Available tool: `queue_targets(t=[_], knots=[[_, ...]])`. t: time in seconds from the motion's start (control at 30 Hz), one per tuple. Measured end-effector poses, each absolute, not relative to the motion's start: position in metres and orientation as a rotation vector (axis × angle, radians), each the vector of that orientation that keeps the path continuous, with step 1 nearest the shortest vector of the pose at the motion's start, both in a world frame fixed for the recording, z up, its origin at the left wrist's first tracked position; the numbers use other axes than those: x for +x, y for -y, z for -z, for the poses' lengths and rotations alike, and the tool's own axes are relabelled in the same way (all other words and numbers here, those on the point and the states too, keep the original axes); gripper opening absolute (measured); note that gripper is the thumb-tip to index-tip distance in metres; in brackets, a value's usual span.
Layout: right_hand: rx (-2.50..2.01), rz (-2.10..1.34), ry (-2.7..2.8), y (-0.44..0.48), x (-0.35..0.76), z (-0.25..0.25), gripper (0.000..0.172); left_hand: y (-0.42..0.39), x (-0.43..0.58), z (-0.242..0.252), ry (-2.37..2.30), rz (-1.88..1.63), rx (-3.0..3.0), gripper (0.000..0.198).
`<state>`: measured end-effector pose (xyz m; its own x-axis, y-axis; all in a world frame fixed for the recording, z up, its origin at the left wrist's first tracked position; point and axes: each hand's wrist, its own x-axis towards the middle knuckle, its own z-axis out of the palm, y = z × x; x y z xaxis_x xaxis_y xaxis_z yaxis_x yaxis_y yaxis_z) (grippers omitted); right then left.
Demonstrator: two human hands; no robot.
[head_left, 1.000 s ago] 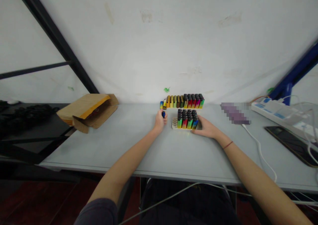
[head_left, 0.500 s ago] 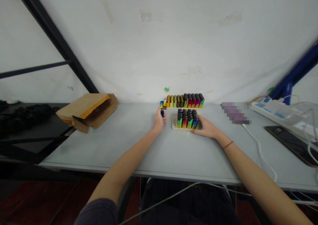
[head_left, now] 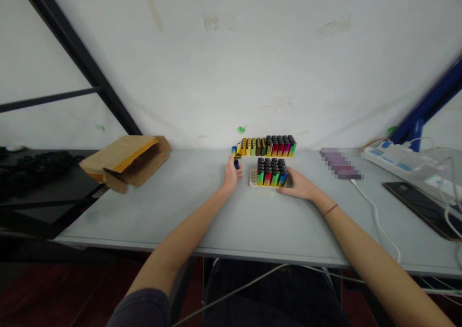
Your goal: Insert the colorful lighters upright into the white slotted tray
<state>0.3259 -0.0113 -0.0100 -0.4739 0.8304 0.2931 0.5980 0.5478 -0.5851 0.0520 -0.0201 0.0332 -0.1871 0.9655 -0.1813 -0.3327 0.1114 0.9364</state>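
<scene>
Blue lighter [head_left: 237, 164] is standing gripped in the closed left hand [head_left: 230, 178], near the lighter row [head_left: 265, 147]; the open right hand [head_left: 299, 188] is touching the tray [head_left: 252, 178], maybe for keeping it steady.

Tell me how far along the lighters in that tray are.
Done: standing lighters fill most of the white tray, with a long row of lighters behind it. In hand: the left hand grips a blue lighter. Left: the empty slots at the tray's left end; the right hand touches the tray.
</scene>
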Motion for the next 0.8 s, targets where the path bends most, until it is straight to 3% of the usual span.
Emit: queue_targets(t=[0.2, 0.4, 0.8], knots=[[-1.149, -0.549, 2.226, 0.012, 0.325, 0.008, 0.089, 0.021, 0.056, -0.020, -1.219, -1.467, 1.231, 0.025], [-1.128, -0.554, 2.218, 0.012, 0.325, 0.007, 0.090, 0.012, 0.047, -0.012, -1.343, -1.571, 1.659, 0.026], [-1.169, -0.557, 2.233, 0.014, 0.324, 0.005, 0.087, 0.000, 0.034, -0.003, -1.192, -1.332, 1.852, 0.032]])
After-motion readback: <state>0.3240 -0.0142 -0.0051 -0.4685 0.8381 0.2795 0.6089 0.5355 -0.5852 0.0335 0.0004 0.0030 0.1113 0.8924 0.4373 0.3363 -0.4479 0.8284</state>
